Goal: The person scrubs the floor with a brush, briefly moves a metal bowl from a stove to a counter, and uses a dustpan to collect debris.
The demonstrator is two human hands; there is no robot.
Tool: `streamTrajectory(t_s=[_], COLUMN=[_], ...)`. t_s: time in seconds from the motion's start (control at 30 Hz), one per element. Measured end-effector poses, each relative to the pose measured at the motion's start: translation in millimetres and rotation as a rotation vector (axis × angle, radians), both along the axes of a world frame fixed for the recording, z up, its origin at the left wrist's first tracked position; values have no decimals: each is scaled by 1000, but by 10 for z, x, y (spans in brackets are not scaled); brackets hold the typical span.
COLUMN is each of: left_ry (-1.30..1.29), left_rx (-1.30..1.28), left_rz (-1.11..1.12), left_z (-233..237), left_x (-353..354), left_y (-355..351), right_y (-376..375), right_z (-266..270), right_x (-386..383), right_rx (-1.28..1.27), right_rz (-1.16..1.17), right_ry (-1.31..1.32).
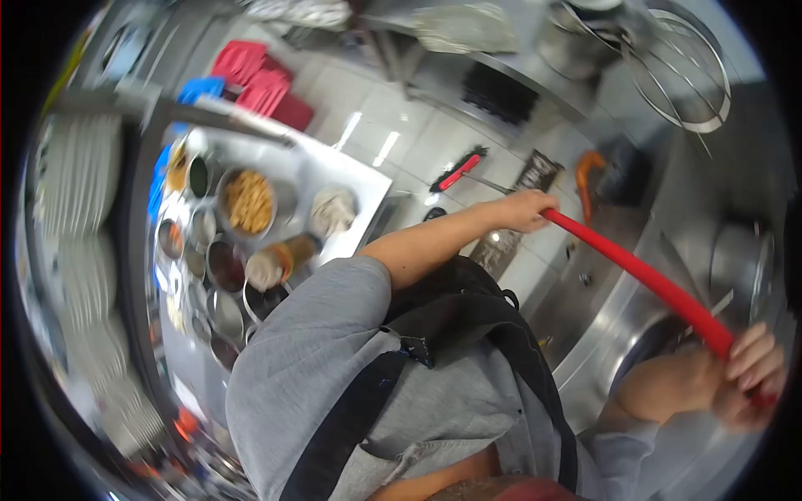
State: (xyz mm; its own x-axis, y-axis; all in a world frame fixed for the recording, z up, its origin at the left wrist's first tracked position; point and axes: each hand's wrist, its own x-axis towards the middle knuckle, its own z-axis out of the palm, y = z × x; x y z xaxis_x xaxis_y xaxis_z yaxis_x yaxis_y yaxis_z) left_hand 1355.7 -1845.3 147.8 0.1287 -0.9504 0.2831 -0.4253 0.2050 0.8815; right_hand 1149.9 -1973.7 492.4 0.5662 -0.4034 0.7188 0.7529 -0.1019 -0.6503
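Observation:
My left hand point(525, 210) is closed around the upper end of a long red pole point(635, 271). My right hand point(750, 367) grips the same pole lower down, at the far right. The pole slants from the middle of the view down to the right, across a big steel basin point(610, 334). Its lower end is hidden behind my right hand. My grey sleeve and black apron point(468, 334) fill the bottom of the view.
At the left a white table point(368, 184) carries several metal bowls of food point(249, 200). Stacked plates point(79, 175) stand farther left. On the tiled floor lie a red-handled brush point(459, 172), red crates point(259, 83) and a dark mat point(499, 92). Steel pots point(585, 42) stand at the top right.

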Motion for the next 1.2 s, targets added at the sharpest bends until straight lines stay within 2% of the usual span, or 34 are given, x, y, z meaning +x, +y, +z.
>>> streamTrajectory(t_s=[0.07,0.1,0.13,0.17,0.2,0.23,0.3,0.37,0.43,0.47,0.5,0.57,0.63,0.67,0.7,0.77,0.83,0.87,0.9,0.93,0.97,1.0,1.03,1.07,1.13,1.17,1.2], left_ry=[-16,-68,-57,-57,-78,-99,-200,-221,-334,-150,-356,-493,-621,-750,-730,-759,-678,-611,-544,-484,-387,-482,-565,-719,-528,-468,-499], left_rx=[71,152,184,215,235,259,107,217,148,370,258,200,254,229,297,125,167,69,-32,-129,-75,91,205,570,1065,1307,1301], left_rz=[-92,-108,-133,-154,-127,-104,-50,42,35,-41,-33,-31,10,-46,-53,-150,-226,-248,-273,-322,-459,-486,-555,-700,-847,-878,-915], left_z=[-396,-482,-448,-405,-409,-427,-474,-176,151,530,503,351,-60,-329,-220,-214,109,27,-109,-362,-732,-1056,-1541,-2465,-2739,-2846,-2795], left_x=[-129,-199,-248,-262,-284,-326,-330,-330,-386,-454,-501,-555,-536,-448,-503,-646,-953,-1050,-1122,-1156,-1161,-1173,-1106,-886,-720,-640,-825], left_y=[-228,-351,-461,-584,-766,-944,-1354,-1735,-2099,-2204,-2448,-2934,-3582,-3900,-4004,-4217,-3961,-3790,-3607,-3380,-3191,-2869,-2508,-2375,-1540,-1110,-1135], right_y=[-47,-39,-98,-109,-47,-61,248,622,1150,1414,1670,2154,2510,2615,2654,2920,3275,3570,3904,4193,4514,4951,5282,5506,5776,5894,5862], right_z=[-59,-144,-350,-478,-497,-671,-761,-1103,-1417,-1833,-2112,-2345,-2568,-2657,-2692,-2737,-2805,-2977,-3154,-3161,-3253,-3489,-3646,-3624,-3716,-3859,-3837], right_x=[128,172,176,234,302,86,-200,-733,-1058,-1300,-1462,-1627,-1777,-1794,-1857,-2003,-2229,-2383,-2547,-2599,-2641,-2680,-2659,-2505,-2262,-2110,-1991], right_rx=[294,311,106,-17,48,-10,74,208,490,545,535,717,847,949,961,838,796,954,1184,1227,1289,1242,1315,1345,1682,1730,1746], right_rz=[4,-148,-641,-828,-949,-1133,-1300,-1418,-1262,-1236,-1245,-1207,-1302,-1313,-1381,-1418,-1549,-1604,-1595,-1632,-1690,-1762,-1736,-1777,-1640,-1654,-1557], right_ry=[81,126,234,381,396,369,439,710,942,1021,1147,1310,1278,1249,1216,1484,1692,1705,1700,1814,1921,2022,2149,2184,2110,2060,2091])
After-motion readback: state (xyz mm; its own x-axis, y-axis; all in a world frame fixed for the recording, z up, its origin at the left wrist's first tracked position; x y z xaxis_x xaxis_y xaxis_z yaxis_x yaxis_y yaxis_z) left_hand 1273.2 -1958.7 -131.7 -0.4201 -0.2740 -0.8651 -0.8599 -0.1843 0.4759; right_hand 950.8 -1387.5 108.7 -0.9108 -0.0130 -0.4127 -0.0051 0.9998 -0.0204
